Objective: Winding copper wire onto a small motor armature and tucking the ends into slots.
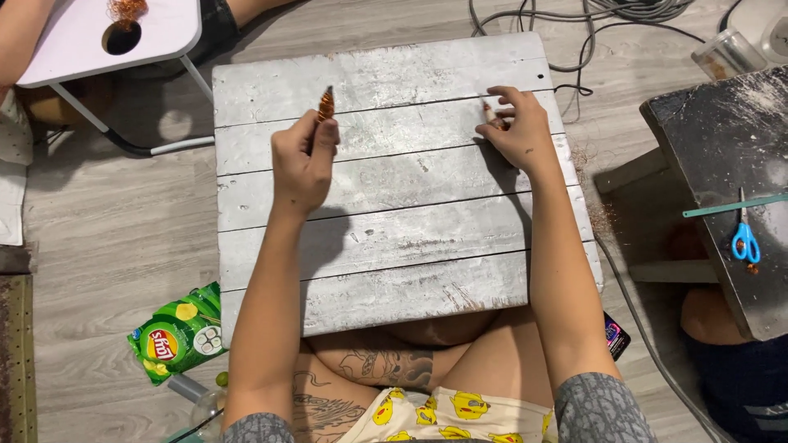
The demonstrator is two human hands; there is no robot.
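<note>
head view: the person sits cross-legged at a low silver-painted plank table (394, 205) resting over their lap. the left hand (304, 160) is curled into a loose fist over the far left part of the boards, fingers and thumb closed round a thin copper-wound stick (326, 104). the stick's long axis runs near to far, tilted a touch to the right, and its dark tip points away from the person; the lower end is hidden inside the fist. the right hand (513, 127) sits over the far right part of the boards, fingers bent and pinching a small copper-coloured piece (490, 115) against the wood; that piece is too small to say which way it points. the two hands are well apart.

on the floor to the near left lies a green snack bag (176, 332). far left stands a white folding table (98, 37) with a round hole and a tuft of copper wire (127, 8) at its edge. on the right, a dark worktop (730, 139) carries blue-handled scissors (745, 238). grey cables (591, 12) loop across the far floor.
</note>
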